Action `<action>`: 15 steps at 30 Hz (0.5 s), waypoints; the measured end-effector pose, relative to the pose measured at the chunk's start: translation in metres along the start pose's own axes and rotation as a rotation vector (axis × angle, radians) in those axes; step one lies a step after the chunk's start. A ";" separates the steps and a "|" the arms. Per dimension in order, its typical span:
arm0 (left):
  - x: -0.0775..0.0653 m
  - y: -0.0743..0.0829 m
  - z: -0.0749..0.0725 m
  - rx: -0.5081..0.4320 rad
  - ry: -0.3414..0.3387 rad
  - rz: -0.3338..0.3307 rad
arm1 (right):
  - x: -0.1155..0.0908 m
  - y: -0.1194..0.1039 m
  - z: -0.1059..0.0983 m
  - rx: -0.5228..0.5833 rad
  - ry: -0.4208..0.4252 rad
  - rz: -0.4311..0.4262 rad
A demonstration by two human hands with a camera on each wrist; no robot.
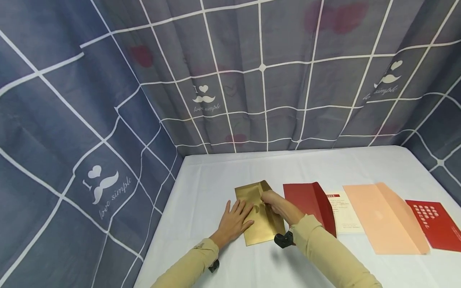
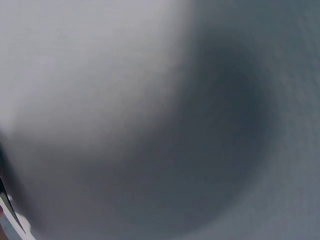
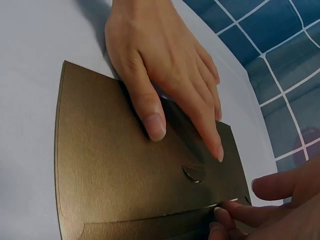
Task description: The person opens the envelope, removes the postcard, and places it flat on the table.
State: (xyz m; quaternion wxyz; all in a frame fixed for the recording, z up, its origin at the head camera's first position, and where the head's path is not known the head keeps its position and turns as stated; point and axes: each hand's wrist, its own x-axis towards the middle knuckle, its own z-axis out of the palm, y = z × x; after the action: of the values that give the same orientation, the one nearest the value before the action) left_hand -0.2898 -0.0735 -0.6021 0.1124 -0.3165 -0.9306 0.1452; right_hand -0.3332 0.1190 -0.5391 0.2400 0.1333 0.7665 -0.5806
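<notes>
A gold envelope lies on the white table, its flap folded out to the right; a half-round notch marks its face. My left hand rests on its left part with fingers spread, and the right wrist view shows that hand's thumb and fingertips on the paper. At the upper part of the flap fold, my right hand has its fingers curled and grips the envelope's opening edge, with fingertips right at the crease. The left wrist view is blurred grey with only a sliver of detail at lower left.
To the right lie a dark red envelope with its flap out, a white printed card, a peach envelope and a red card with white characters. A grid-patterned curtain surrounds the table.
</notes>
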 end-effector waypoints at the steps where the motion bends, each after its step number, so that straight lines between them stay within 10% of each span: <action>1: 0.000 -0.001 0.000 0.002 0.003 0.002 | 0.001 -0.001 0.000 -0.006 0.004 0.008; 15: 0.001 -0.005 -0.002 -0.022 0.032 0.001 | -0.002 -0.008 0.001 0.030 0.028 -0.028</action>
State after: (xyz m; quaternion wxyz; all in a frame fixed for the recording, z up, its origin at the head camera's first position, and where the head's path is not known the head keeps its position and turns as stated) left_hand -0.2930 -0.0762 -0.5982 0.1239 -0.3206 -0.9301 0.1296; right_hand -0.3351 0.1155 -0.5322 0.2190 0.1343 0.7627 -0.5935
